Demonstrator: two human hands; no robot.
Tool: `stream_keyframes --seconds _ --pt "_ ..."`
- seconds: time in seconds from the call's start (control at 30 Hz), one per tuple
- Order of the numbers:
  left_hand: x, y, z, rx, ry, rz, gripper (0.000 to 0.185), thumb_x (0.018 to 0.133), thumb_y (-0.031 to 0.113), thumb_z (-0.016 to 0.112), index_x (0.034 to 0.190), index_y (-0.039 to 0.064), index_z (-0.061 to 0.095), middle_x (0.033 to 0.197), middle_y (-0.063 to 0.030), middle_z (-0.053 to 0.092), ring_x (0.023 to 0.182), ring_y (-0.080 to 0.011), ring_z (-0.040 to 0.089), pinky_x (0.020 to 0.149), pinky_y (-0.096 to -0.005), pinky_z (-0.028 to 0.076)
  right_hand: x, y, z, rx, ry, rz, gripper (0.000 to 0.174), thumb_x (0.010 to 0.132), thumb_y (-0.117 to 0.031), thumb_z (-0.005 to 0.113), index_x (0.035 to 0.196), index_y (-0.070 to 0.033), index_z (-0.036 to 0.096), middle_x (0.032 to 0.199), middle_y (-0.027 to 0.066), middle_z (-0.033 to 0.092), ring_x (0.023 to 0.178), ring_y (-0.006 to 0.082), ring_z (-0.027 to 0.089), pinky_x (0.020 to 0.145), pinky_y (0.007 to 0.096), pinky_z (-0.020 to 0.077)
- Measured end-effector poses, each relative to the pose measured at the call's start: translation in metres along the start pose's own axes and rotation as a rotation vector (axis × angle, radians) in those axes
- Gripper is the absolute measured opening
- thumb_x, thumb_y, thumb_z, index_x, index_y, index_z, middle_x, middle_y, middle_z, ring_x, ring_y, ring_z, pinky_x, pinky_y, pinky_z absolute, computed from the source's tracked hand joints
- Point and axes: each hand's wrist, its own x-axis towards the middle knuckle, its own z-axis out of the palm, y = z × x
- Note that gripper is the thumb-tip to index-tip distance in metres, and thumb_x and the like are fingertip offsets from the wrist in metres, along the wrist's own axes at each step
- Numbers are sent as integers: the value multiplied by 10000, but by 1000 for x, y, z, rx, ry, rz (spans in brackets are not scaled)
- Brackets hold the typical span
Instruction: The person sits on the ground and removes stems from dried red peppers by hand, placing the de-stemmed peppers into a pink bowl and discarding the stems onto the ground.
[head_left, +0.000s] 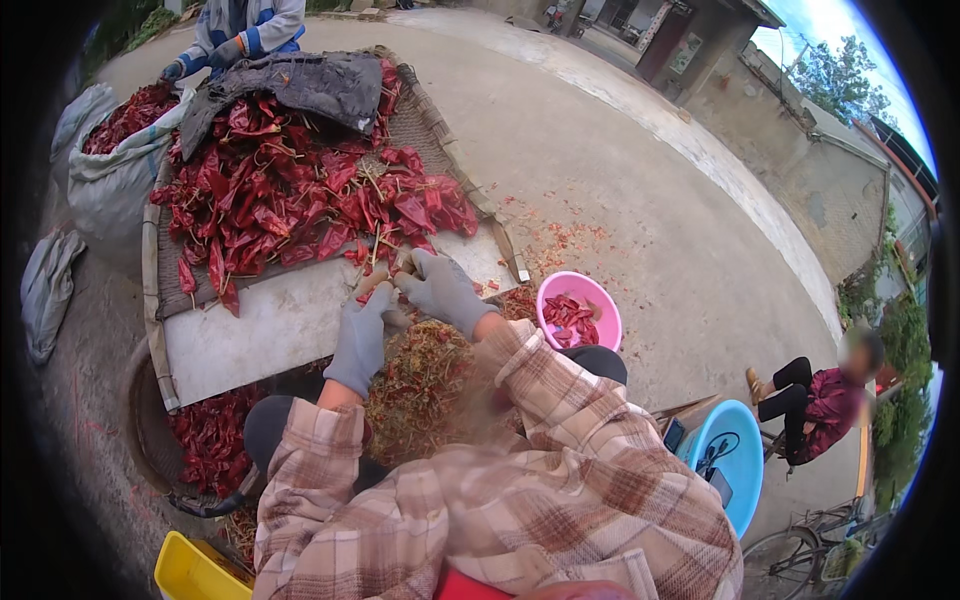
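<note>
My left hand (361, 337), in a grey work glove, is closed with a bit of dried red chili pepper (364, 298) showing at its fingertips. Close beside it, my right hand (444, 291), gloved alike, has its fingers bent together on a dried chili at the pile's front edge; the pinched part is mostly hidden. Both are over the front edge of a pale board (255, 345). A large heap of dried red chilies (285, 202) lies beyond on a woven tray (424, 135). Below my hands, between my knees, is a mound of stems and scraps (424, 390).
A dark cloth (300, 86) covers the heap's back. A pink basin (581, 285) holds chili pieces. Chilies fill a basket (139, 420) and a white sack (112, 195). Nearby are a blue basin (742, 450) and yellow container (195, 570). One person (247, 37) stands behind; another (821, 412) sits right.
</note>
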Motion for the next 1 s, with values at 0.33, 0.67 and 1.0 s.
stream_keyframes --seconds 0.33,0.67,1.0 --pt "-10 3 5 -25 -147 74 294 1052 210 595 1294 51 647 886 -2 667 674 -72 589 615 -232 496 -41 -12 1 657 -157 62 350 984 -319 658 1068 20 638 821 120 689 740 187 656 682 369 513" --pt "-24 12 14 415 -339 108 300 1055 201 600 1302 31 628 993 -15 691 804 -79 635 687 -246 539 -63 -18 -35 -62 -191 -17 577 956 -553 587 896 16 656 796 204 660 752 287 632 699 398 484" --pt "-32 1 17 893 -475 318 246 1037 201 590 1186 15 649 915 -20 628 807 -76 538 728 -272 490 -78 -15 -60 -282 -328 -166 405 1025 -435 538 920 -72 683 777 192 665 719 370 665 679 444 502"
